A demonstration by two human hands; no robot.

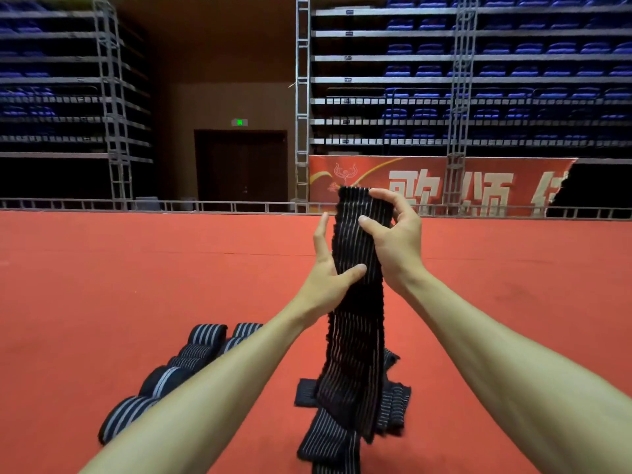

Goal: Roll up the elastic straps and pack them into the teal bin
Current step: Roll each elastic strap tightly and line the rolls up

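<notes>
A black elastic strap with thin white stripes (355, 336) hangs unrolled in front of me, held up above the red floor. My right hand (393, 241) grips its top end, fingers curled over the upper edge and thumb on the front. Lower down, my left hand (328, 275) holds the strap's left edge, thumb pressed across the front and fingers behind. Its lower end drops onto a loose pile of unrolled straps (393, 401) on the floor. Several rolled straps (191, 360) lie in a row at lower left. The teal bin is not in view.
Red carpet (136, 285) covers the floor all around. A low metal rail (102, 204) runs along its far edge, with truss towers, a red banner (496, 186), a dark door and tiers of blue seats beyond.
</notes>
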